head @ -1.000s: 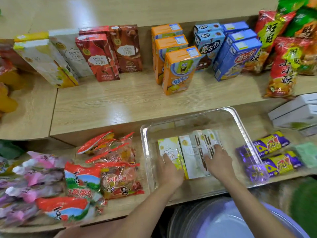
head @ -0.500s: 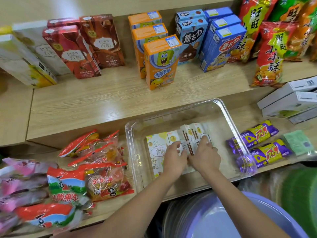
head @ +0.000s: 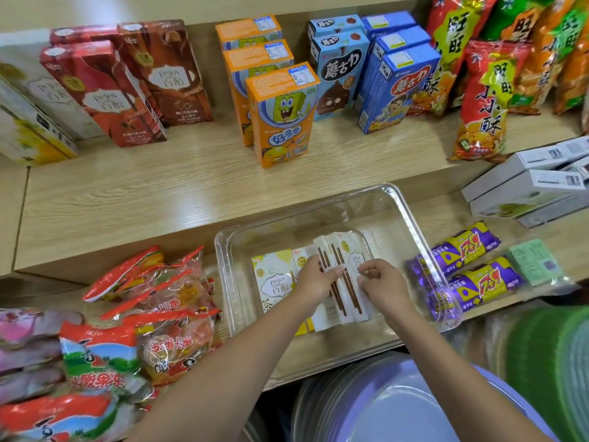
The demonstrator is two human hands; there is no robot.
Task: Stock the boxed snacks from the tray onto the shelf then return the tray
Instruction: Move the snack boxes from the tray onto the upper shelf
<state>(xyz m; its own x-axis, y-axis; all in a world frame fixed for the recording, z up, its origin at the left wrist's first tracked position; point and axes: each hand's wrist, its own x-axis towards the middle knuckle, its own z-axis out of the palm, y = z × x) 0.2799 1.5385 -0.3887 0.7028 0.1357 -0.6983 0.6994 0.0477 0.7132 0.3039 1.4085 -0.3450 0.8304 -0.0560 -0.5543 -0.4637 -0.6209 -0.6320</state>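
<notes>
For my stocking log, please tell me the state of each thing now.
Clear tray: on lower shelf, still holding boxes.
White pejoy boxes: lying in tray, both hands on them.
Left hand: gripping boxes.
Right hand: gripping boxes.
Orange SpongeBob boxes: upright on shelf.

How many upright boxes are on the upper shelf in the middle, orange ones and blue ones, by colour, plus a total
Orange boxes: 3, standing in a row front to back
Blue boxes: 5, in two rows front to back, 2 light blue and 3 darker blue
Total: 8
</notes>
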